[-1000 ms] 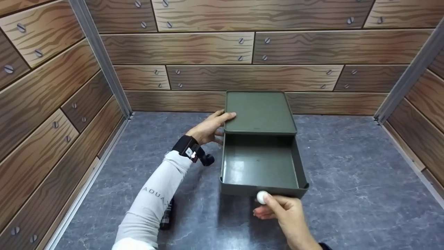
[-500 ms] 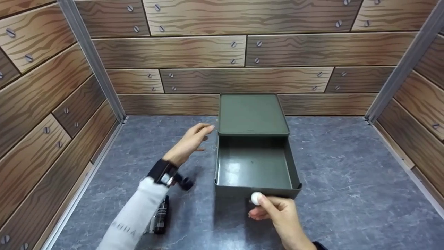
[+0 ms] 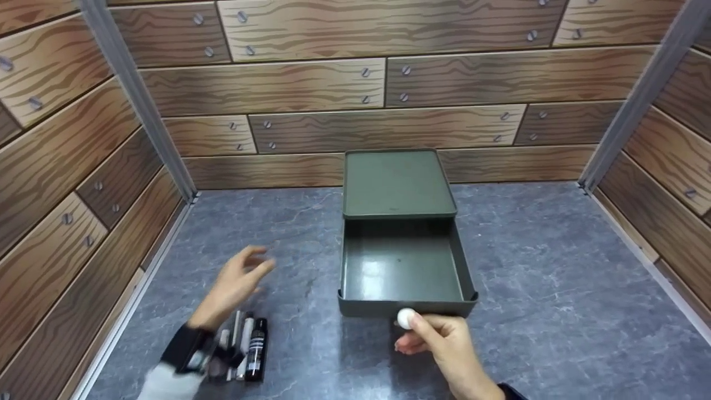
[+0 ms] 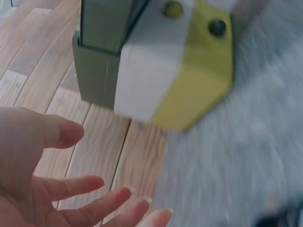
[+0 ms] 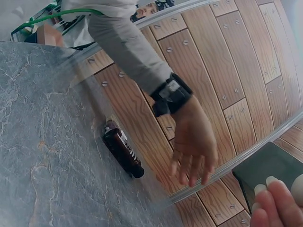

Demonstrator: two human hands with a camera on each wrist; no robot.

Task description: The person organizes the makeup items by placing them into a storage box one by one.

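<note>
A dark green box stands near the back wall with its drawer pulled well out; the drawer's inside looks bare. My right hand pinches the round white knob at the drawer front, thumb on top. At left, my left hand is in the air with loose fingers, holding nothing. Close below it lie a black bottle and some slim, light-coloured tubes, partly hidden by the wrist. The left wrist view is blurred and shows the box's white and yellow side panel beyond my spread fingers.
Wood-patterned walls enclose the grey marbled tabletop at the back and both sides. In the right wrist view, a brown box and a green cord lie beyond the table edge.
My left hand has let go of the box's left edge and swung left and toward me, over the bottle and tubes. The right hand stays on the knob; the drawer has not visibly moved.
</note>
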